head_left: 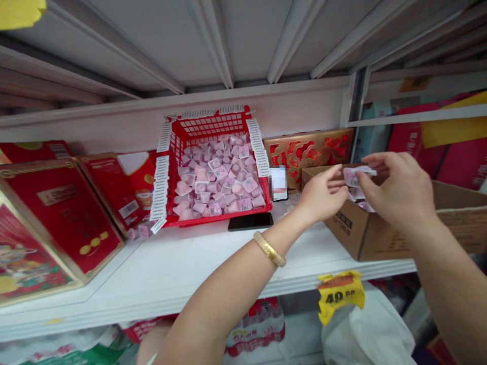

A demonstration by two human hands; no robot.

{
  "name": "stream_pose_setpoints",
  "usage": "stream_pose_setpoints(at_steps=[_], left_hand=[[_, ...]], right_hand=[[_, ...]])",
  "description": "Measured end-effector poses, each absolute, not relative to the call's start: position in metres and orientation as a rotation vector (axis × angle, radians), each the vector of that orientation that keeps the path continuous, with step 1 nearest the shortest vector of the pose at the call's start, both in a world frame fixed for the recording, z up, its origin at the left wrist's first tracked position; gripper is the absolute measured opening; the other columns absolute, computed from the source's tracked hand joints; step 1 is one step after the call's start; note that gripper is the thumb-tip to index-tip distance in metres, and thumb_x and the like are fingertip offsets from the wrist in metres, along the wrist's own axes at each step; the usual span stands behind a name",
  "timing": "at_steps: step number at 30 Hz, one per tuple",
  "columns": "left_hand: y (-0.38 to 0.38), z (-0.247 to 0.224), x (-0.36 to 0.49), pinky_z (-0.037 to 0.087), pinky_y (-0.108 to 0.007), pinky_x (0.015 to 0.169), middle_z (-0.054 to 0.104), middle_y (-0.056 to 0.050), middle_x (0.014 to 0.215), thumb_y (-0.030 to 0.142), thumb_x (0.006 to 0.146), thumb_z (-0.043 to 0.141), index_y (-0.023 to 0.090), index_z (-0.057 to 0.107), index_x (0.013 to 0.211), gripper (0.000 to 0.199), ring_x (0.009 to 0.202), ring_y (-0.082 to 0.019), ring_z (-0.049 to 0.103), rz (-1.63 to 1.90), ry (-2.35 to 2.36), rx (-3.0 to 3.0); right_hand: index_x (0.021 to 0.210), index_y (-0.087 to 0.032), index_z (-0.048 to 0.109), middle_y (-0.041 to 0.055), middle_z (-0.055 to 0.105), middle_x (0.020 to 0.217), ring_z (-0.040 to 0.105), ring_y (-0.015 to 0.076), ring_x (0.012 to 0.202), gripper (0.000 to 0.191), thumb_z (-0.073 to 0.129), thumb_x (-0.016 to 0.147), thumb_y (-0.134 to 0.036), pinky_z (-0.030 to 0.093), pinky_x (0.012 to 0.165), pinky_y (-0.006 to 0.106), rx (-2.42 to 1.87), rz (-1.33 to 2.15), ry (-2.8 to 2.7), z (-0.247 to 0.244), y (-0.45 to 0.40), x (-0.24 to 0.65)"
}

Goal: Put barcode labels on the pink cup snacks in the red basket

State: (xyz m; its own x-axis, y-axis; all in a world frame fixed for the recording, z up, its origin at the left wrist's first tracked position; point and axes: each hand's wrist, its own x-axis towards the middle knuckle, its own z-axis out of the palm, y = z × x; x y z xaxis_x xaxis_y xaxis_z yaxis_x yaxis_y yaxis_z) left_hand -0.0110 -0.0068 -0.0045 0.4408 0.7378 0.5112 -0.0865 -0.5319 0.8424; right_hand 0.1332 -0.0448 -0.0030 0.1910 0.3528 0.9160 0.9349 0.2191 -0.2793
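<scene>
My right hand (399,185) is above the cardboard box (353,230), its thumb and fingers closed on a small pink jelly cup (350,178) with a barcode label. A pale strip-like edge shows at the fingertips; I cannot tell if it is the cup's lid or a label. My left hand (323,192) is beside that cup at the box's near left corner, fingers apart and nothing visible in them. A gold bracelet (269,249) circles the left wrist. More pink cups (361,200) lie inside the box, partly hidden by my right hand.
Left of the box, a red plastic basket (213,220) holds many pink cups; barcode label strips (162,172) hang along its rim. One phone (279,182) leans upright, another black one (251,221) lies flat. Red gift boxes (57,213) stand at left. The shelf above is low.
</scene>
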Motion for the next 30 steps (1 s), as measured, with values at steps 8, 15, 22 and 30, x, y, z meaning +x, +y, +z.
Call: stream_pose_setpoints(at_steps=[8, 15, 22, 30], left_hand=[[0.006, -0.037, -0.084, 0.058, -0.024, 0.075, 0.065, -0.012, 0.117, 0.01, 0.081, 0.055, 0.016, 0.07, 0.114, 0.037, 0.083, -0.013, 0.069, 1.354, 0.778, 2.168], [0.041, -0.035, -0.209, 0.055, -0.028, 0.075, 0.07, -0.01, 0.11, 0.011, 0.077, 0.059, 0.016, 0.073, 0.104, 0.031, 0.073, -0.015, 0.066, 1.576, 1.455, 2.2], [0.045, -0.039, -0.244, 0.051, -0.034, 0.083, 0.076, -0.015, 0.106, 0.033, 0.084, 0.062, 0.016, 0.076, 0.099, 0.027, 0.099, -0.029, 0.07, 0.905, 2.047, 2.154], [0.046, -0.042, -0.24, 0.05, -0.032, 0.079, 0.077, -0.011, 0.105, 0.026, 0.082, 0.059, 0.023, 0.077, 0.102, 0.027, 0.099, -0.028, 0.071, 0.728, 2.021, 2.198]], right_hand=[[0.1, -0.021, 0.069, 0.0103, 0.066, 0.099, 0.063, 0.0264, 0.092, 0.021, 0.06, 0.086, -0.033, 0.05, 0.08, 0.04, -1.123, -0.586, -1.612, -0.032, -0.043, 0.083], [0.089, -0.023, 0.071, 0.007, 0.072, 0.093, 0.066, 0.0226, 0.087, 0.014, 0.057, 0.087, -0.02, 0.049, 0.077, 0.034, -1.077, -0.367, -1.929, -0.034, -0.021, -0.005], [0.086, -0.021, 0.074, 0.011, 0.076, 0.088, 0.069, 0.0261, 0.082, 0.017, 0.057, 0.085, -0.016, 0.043, 0.071, 0.035, -1.248, -0.302, -2.131, -0.031, 0.028, -0.068], [0.093, -0.018, 0.074, 0.0121, 0.077, 0.095, 0.068, 0.0272, 0.089, 0.022, 0.053, 0.089, -0.019, 0.039, 0.086, 0.04, -1.187, -0.269, -2.128, -0.061, 0.046, -0.077]])
